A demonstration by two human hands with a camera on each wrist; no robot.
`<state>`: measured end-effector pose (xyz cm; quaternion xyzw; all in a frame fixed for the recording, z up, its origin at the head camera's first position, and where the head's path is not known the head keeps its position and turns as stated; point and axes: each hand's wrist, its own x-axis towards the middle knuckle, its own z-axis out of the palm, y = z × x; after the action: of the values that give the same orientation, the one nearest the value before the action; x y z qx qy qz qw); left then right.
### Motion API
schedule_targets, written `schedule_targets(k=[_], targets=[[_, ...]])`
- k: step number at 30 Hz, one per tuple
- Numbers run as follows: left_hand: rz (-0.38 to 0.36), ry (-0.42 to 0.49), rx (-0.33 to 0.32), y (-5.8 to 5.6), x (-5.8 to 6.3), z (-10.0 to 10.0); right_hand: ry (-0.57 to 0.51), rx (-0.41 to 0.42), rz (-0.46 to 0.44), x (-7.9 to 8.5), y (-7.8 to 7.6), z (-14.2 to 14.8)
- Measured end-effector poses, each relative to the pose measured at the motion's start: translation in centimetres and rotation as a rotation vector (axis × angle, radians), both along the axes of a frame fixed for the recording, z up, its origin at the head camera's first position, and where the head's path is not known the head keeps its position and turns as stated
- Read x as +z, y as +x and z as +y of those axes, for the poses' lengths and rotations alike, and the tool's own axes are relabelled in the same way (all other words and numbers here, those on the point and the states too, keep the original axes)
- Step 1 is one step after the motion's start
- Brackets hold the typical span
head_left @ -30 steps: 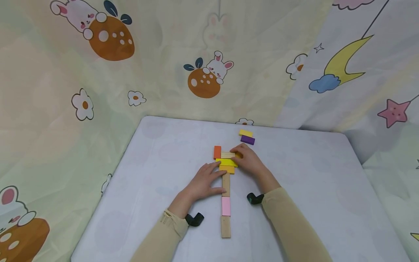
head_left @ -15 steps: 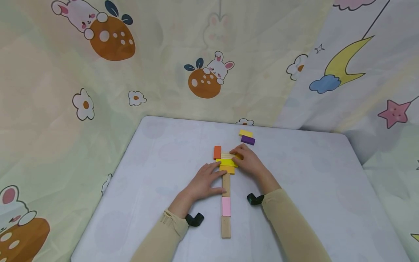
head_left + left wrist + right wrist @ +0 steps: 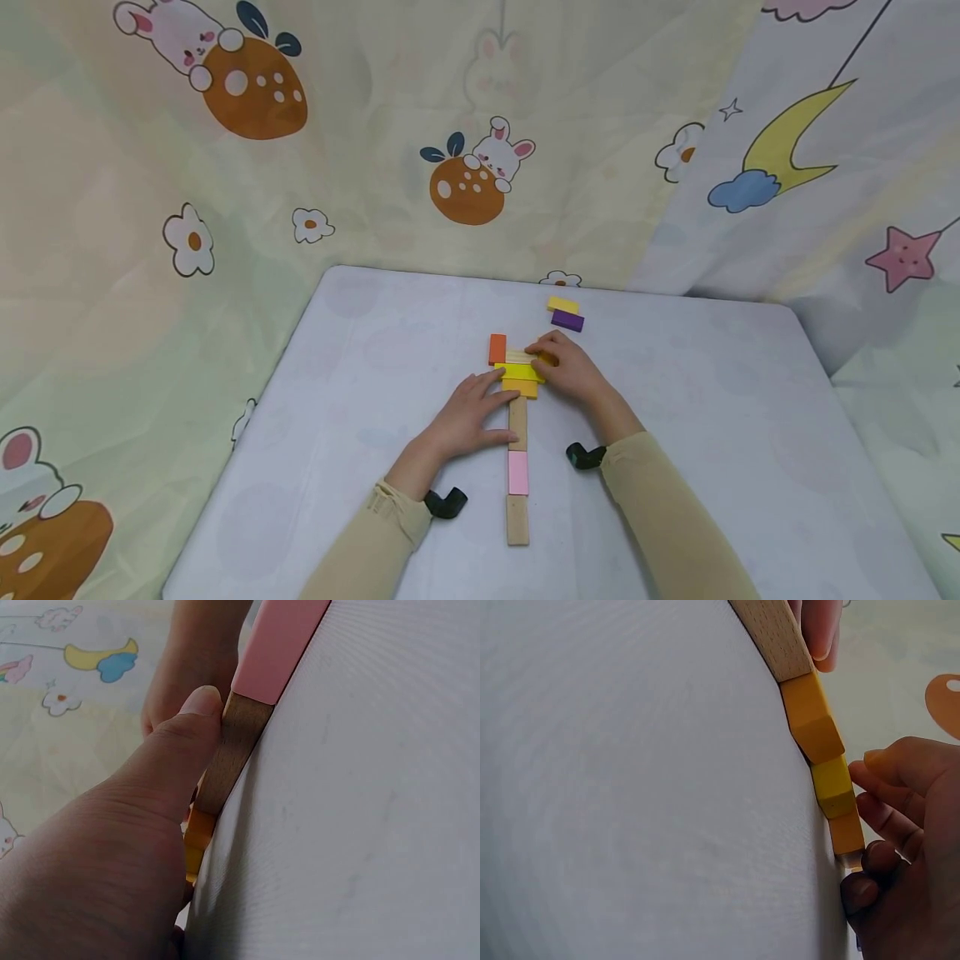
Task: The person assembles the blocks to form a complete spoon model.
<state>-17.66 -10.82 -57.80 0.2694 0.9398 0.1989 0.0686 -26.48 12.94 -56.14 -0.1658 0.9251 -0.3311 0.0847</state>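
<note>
Wooden blocks lie in a line on the white table. In the head view my left hand (image 3: pixel 468 417) spreads its fingers from the left over the line. Its thumb rests on a plain wooden block (image 3: pixel 518 423), and its forefinger reaches the yellow block (image 3: pixel 522 372). Another finger touches near the amber block (image 3: pixel 521 387). My right hand (image 3: pixel 573 371) curls its fingers at the far right end, pinching an orange block (image 3: pixel 846 834) that they partly hide. Left of it lie a pale striped block (image 3: pixel 519 356) and an upright red-orange block (image 3: pixel 498 348).
Nearer me the line goes on with a pink block (image 3: pixel 518 472) and a plain wooden block (image 3: pixel 517 520). Behind the right hand lie a purple block (image 3: pixel 567 321) and a loose yellow block (image 3: pixel 563 305). A cartoon-printed cloth (image 3: pixel 360 150) hangs behind the table (image 3: pixel 712 400).
The right hand's fingertips have shifted very slightly at the end of the row. The left hand and the other blocks stay in place.
</note>
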Motion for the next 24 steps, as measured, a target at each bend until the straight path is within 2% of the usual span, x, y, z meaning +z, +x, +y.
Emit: schedule_targets(k=[10, 15, 18, 24], targets=[[0.006, -0.004, 0.003, 0.0, 0.1, 0.0, -0.01, 0.013, -0.002, 0.3, 0.1, 0.1], [0.001, -0.008, 0.007, 0.0, 0.2, 0.1, -0.065, -0.008, 0.013, 0.3, 0.2, 0.3], [-0.002, -0.007, 0.008, 0.0, 0.2, 0.0, -0.116, -0.046, 0.021, 0.2, 0.1, 0.7], [-0.004, -0.006, 0.012, 0.1, 0.2, 0.1, -0.14, -0.193, 0.018, 0.3, -0.8, 2.0]])
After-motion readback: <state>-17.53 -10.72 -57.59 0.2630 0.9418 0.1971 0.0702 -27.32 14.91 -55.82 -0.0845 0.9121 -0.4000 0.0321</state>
